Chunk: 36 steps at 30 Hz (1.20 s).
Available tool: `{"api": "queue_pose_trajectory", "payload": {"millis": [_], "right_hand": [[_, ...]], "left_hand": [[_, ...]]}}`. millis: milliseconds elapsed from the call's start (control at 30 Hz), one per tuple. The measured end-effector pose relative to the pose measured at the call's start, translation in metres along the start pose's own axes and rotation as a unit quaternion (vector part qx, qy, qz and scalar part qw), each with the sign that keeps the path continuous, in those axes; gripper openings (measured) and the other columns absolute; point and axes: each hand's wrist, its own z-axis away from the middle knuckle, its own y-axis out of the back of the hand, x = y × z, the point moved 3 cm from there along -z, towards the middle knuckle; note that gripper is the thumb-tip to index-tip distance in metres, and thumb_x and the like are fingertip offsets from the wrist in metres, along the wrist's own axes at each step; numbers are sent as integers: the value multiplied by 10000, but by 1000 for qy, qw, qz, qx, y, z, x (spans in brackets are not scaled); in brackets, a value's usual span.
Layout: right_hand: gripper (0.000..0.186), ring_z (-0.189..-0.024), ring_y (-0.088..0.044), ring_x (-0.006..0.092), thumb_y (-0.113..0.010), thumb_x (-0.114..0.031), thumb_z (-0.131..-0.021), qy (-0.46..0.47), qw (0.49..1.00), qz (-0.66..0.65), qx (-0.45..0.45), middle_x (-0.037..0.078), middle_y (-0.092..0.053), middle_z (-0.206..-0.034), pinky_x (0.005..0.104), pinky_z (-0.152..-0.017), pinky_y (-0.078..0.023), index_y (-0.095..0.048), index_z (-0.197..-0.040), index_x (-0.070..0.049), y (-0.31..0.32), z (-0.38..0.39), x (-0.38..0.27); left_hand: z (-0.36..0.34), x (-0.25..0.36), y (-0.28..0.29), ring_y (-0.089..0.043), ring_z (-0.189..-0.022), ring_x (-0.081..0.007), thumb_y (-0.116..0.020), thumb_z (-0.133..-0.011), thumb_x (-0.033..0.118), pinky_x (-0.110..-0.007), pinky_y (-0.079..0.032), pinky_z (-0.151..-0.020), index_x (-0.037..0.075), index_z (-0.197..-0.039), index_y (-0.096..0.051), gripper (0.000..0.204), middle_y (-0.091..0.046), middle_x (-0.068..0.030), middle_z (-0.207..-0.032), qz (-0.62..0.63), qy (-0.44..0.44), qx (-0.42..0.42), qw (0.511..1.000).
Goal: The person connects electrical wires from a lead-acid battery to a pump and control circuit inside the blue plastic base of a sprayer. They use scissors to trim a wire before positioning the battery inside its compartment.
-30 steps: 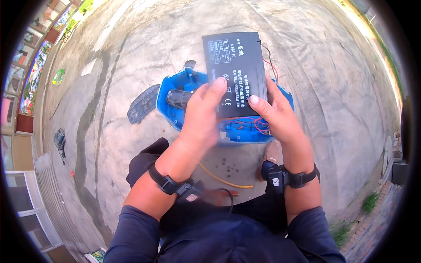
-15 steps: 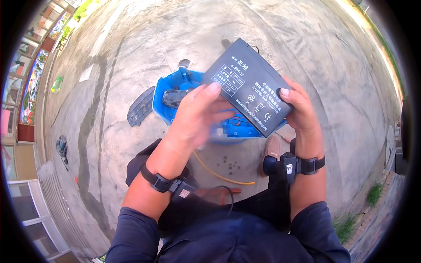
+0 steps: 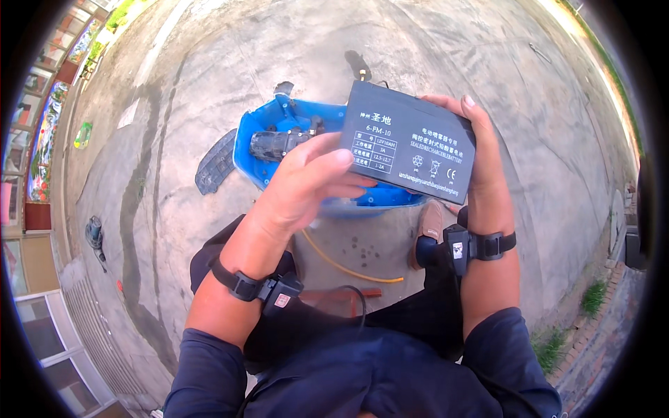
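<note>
A dark grey rectangular rechargeable battery [image 3: 411,143] with white print is held up in front of me, a brass-coloured terminal at its upper left corner. My right hand [image 3: 482,146] grips its right side and upper right corner, the thumb tip showing at the top. At the left edge is my left hand [image 3: 300,174], its thumb against the battery's side and its fingers partly hidden below and behind it. Beneath, an open blue plastic housing [image 3: 245,150] lies on the ground, partly covered by the battery and hands. Inside the housing sits a dirty black cylindrical part [image 3: 272,144].
A black ribbed panel [image 3: 216,164] lies left of the housing. A yellow hose [image 3: 341,265] curves across the ground near my shoe [image 3: 430,221]. Between my legs is a red bar [image 3: 369,293]. Farther left lies a dark power tool [image 3: 95,233]. A building [image 3: 42,237] lines the left side.
The battery has turned to lie more level and moved slightly right. My right thumb has shifted from its front face to the upper right corner. My left hand has moved slightly down.
</note>
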Motion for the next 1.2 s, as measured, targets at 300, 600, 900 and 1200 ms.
{"api": "queue_pose_trajectory", "payload": {"millis": [300, 600, 900, 1200], "right_hand": [[690, -947, -712, 201, -432, -545, -1037, 15, 999, 30, 40, 184, -719, -1069, 310, -825, -575, -619, -1288, 70, 0, -2, 1], [716, -905, -708, 192, -449, -593, -1017, 19, 996, 65, 51, 176, -720, -1026, 290, -789, -568, -648, -1260, 50, -1, -1, 0], [704, -906, -711, 188, -460, -592, -1018, 17, 998, 53, 42, 170, -722, -1023, 289, -787, -573, -659, -1248, 42, 1, -3, 3], [712, -917, -706, 188, -466, -595, -1014, 19, 997, 59, 43, 170, -717, -1040, 289, -801, -568, -659, -1249, 49, 3, -2, 2]], "left_hand": [[-1, -5, 1, -721, -1095, -327, -728, -887, 384, -390, -621, -892, -113, -1430, -450, 787, -674, -245, -1251, -26, 3, 1, 1000], [0, -5, 2, -717, -1093, -331, -766, -842, 427, -392, -615, -905, -120, -1435, -441, 870, -664, -245, -1262, -46, 17, 6, 999], [2, -7, 3, -715, -1085, -332, -779, -819, 447, -398, -606, -912, -125, -1436, -441, 906, -664, -251, -1257, -57, 24, 8, 998], [3, -3, 0, -715, -1081, -333, -770, -821, 419, -392, -607, -901, -131, -1435, -439, 889, -665, -256, -1250, -68, 26, 5, 997]]}}
